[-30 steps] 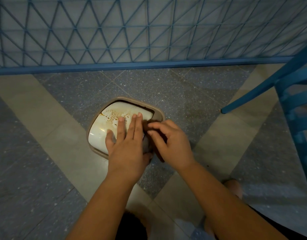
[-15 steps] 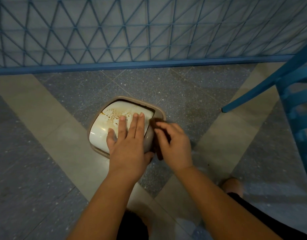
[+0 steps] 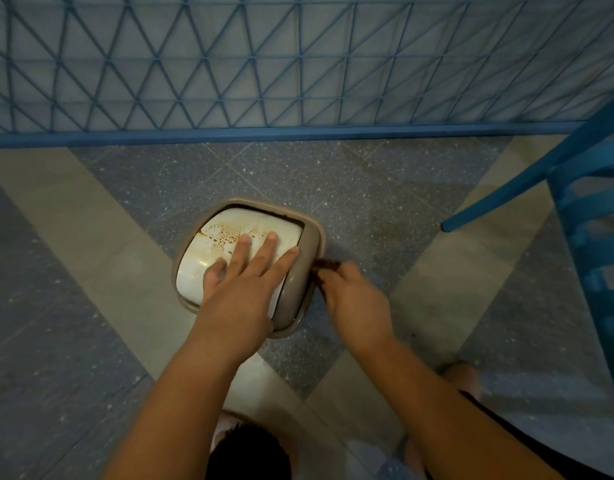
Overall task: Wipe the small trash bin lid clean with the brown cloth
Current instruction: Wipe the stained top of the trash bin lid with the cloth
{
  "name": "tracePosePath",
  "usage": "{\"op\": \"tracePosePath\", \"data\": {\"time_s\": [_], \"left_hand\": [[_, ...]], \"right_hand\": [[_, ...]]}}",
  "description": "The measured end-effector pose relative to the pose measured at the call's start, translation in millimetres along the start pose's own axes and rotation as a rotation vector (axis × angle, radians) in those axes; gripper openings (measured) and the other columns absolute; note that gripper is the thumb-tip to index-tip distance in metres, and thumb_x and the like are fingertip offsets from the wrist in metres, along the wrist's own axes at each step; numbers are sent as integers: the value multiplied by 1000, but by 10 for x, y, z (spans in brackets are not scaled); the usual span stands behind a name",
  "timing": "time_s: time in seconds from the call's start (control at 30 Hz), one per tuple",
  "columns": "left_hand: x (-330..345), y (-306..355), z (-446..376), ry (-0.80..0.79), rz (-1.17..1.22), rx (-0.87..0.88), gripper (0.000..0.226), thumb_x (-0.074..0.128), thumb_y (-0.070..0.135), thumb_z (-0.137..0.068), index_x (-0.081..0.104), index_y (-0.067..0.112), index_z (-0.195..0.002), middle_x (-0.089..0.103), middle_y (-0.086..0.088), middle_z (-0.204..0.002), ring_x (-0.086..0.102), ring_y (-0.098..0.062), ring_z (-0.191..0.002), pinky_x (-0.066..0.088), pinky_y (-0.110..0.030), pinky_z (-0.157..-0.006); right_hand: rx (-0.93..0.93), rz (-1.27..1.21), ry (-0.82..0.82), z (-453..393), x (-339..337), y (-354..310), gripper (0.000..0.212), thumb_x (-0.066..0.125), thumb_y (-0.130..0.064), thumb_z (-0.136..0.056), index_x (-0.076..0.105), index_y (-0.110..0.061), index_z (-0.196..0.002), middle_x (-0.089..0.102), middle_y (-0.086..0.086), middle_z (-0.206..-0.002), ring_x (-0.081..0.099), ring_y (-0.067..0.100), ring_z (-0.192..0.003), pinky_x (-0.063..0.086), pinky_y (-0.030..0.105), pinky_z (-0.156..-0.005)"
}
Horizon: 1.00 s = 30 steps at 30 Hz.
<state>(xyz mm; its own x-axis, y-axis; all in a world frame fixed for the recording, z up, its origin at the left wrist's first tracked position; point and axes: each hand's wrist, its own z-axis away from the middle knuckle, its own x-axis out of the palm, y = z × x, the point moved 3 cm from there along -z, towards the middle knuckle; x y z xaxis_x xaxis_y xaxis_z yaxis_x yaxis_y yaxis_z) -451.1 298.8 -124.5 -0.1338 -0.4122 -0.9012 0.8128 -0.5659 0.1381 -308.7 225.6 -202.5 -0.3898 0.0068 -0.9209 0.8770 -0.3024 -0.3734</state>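
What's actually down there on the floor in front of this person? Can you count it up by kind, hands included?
Hands: 2, left hand and right hand
Trash bins with lid: 1, small trash bin lid
Cloths: 1, brown cloth
Blue chairs: 1, blue chair
Blue lattice fences: 1, fence
Total: 6

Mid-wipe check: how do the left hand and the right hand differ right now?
The left hand lies flat, fingers straight and spread, on the white lid; the right hand is curled, pinching the brown cloth. The left is on top, the right beside the bin's tan rim. Both are bare.
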Motion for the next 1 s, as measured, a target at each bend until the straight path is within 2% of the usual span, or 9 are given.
{"op": "tracePosePath", "data": {"time_s": [0.1,0.23,0.33,0.43,0.5,0.67,0.8,0.9,1.0], "left_hand": [[-7,12,1,-7,2,-5,98,64,23,-86,-8,49,-146,-20,16,-157,-22,-19,-145,3,-42,-114],[-1,31,-6,4,-2,-15,98,64,24,-85,-9,50,-146,-20,16,-157,-21,-19,-145,4,-43,-115],[-3,41,-21,10,6,-17,97,64,25,-85,-8,49,-146,-19,16,-157,-21,-19,-145,4,-44,-114],[14,43,-38,15,9,-27,100,65,26,-84,-9,49,-146,-19,16,-157,-22,-20,-145,5,-44,-114],[26,48,-42,17,1,-36,102,67,26,-83,-11,49,-145,-20,16,-157,-22,-21,-145,5,-45,-115],[30,64,-35,18,-10,-40,102,66,26,-84,-11,47,-146,-19,14,-157,-22,-22,-145,4,-46,-115],[61,58,-44,25,-11,-44,103,67,25,-83,-11,47,-146,-20,15,-157,-22,-21,-145,4,-46,-115],[68,55,-47,34,1,-40,100,66,30,-84,-10,47,-146,-20,15,-157,-22,-22,-145,4,-46,-115],[68,58,-54,33,7,-53,99,64,26,-85,-11,46,-147,-21,14,-157,-23,-21,-145,3,-46,-115]], "right_hand": [[-28,-102,26,246,78,-47,30,47,-32,-91,65,-29,-115,58,4,-96,61,25,-73,49,32,-56],[398,-700,-54,-57,62,69,27,48,-25,-95,65,-25,-117,64,1,-107,62,18,-96,50,36,-89],[565,-947,-112,-313,-74,-9,28,45,-20,-98,64,-20,-118,66,1,-109,61,20,-102,48,39,-96],[532,-948,-118,-251,-97,-108,31,42,-20,-99,61,-21,-123,65,1,-114,60,18,-104,47,38,-97],[505,-918,-125,-77,-38,-155,31,41,-19,-99,61,-27,-122,65,-3,-107,61,14,-100,48,35,-94],[517,-992,-149,356,153,-312,32,43,-16,-98,62,-41,-100,70,-8,-96,65,9,-88,53,30,-84],[601,-1067,-166,145,33,-286,30,42,-17,-99,64,-29,-115,67,-3,-104,62,15,-96,48,23,-79],[628,-1048,-167,-214,-128,-186,32,39,-16,-100,61,-21,-123,64,4,-111,59,20,-102,44,28,-86],[616,-988,-172,-519,-207,-146,33,37,-18,-100,61,-21,-123,64,3,-112,58,21,-103,46,34,-94]]}}
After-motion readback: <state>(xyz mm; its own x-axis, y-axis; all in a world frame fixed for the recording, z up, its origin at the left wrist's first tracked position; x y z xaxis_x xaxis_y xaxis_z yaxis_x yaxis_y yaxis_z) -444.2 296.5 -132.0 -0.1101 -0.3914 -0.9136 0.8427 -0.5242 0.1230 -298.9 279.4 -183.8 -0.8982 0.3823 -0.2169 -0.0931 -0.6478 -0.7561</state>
